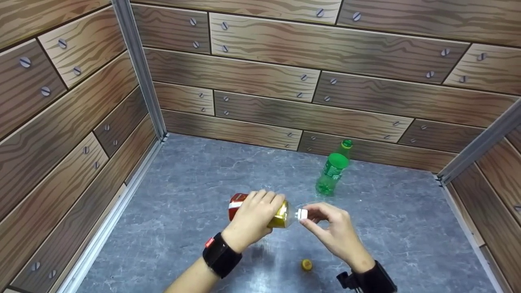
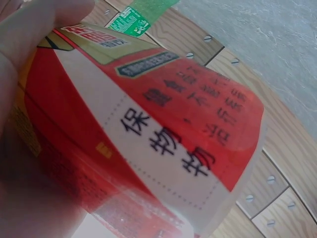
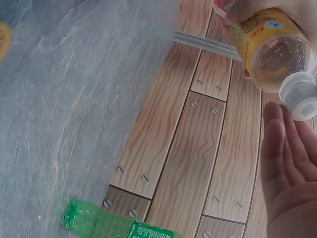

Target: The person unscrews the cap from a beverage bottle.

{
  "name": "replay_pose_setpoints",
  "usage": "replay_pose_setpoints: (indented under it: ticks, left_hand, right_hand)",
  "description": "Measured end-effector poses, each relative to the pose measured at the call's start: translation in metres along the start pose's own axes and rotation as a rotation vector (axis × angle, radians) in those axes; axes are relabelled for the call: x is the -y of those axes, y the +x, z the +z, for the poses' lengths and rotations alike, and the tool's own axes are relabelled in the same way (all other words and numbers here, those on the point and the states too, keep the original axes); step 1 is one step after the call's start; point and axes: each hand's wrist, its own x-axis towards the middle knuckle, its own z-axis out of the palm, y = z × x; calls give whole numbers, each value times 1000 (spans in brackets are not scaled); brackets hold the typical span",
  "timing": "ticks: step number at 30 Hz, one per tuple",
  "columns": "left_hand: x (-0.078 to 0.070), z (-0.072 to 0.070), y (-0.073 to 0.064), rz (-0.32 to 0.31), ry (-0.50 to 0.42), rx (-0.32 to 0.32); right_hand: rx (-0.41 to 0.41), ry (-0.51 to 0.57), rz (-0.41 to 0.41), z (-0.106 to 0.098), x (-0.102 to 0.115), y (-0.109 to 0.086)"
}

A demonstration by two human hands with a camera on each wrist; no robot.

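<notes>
My left hand [image 1: 256, 213] grips a clear plastic bottle [image 1: 291, 215] with a red, white and yellow label [image 2: 163, 129], held on its side above the grey surface. Its neck points right and wears a white cap [image 1: 302, 214]. The thumb and fingertips of my right hand [image 1: 336, 230] pinch that cap. In the right wrist view the white cap [image 3: 299, 96] sits on the neck beside the right fingers [image 3: 285, 148]. A small yellow bottle cap [image 1: 306, 265] lies on the surface below the hands.
A green plastic bottle [image 1: 333, 173] stands upright near the back wall, with a yellow ring round its neck. Wood-patterned walls [image 1: 260, 81] with metal corner strips [image 1: 140, 65] enclose the grey surface [image 1: 183, 183] at the left, back and right.
</notes>
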Motion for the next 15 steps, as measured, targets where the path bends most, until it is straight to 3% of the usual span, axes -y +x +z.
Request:
replay_pose_setpoints:
  ticks: [7, 15]
  left_hand:
    - [0, -2, 0, -1, 11, 8]
    - [0, -1, -1, 9, 11, -15]
  right_hand:
    - [-41, -61, -246, 0, -8, -1]
    - [-48, -56, -273, 1, -10, -3]
